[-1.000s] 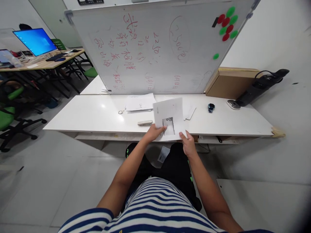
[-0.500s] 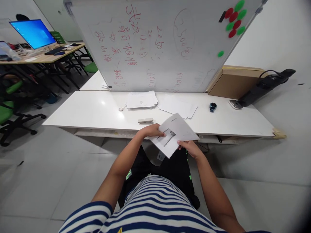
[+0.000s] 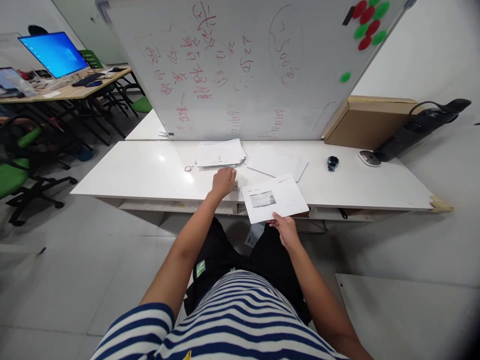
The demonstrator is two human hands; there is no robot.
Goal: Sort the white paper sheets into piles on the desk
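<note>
My right hand [image 3: 285, 230] pinches the lower edge of a printed paper sheet [image 3: 290, 197], thumb on top, fingers underneath. The sheet bears a dark picture and a few lines of print, and it is held over the desk's front edge. My left hand [image 3: 224, 181] is closed over a small stapler [image 3: 236, 186] near the desk's front; most of the stapler is hidden, with only its right end showing. Behind that hand lies a stack of printed papers [image 3: 221, 152]. More loose white sheets [image 3: 272, 162] lie to its right, behind the held sheet.
On the white desk [image 3: 150, 175] are a small ring-like item [image 3: 188, 168], a dark watch [image 3: 332, 163] and a mouse [image 3: 369, 158]. A whiteboard [image 3: 240, 100] stands along the back. A cardboard box [image 3: 369, 122] and black bottle [image 3: 420, 130] are at the right.
My left hand has let go of the paper sheet and moved left onto the stapler. The sheet, now in my right hand alone, has turned to lie more level.
</note>
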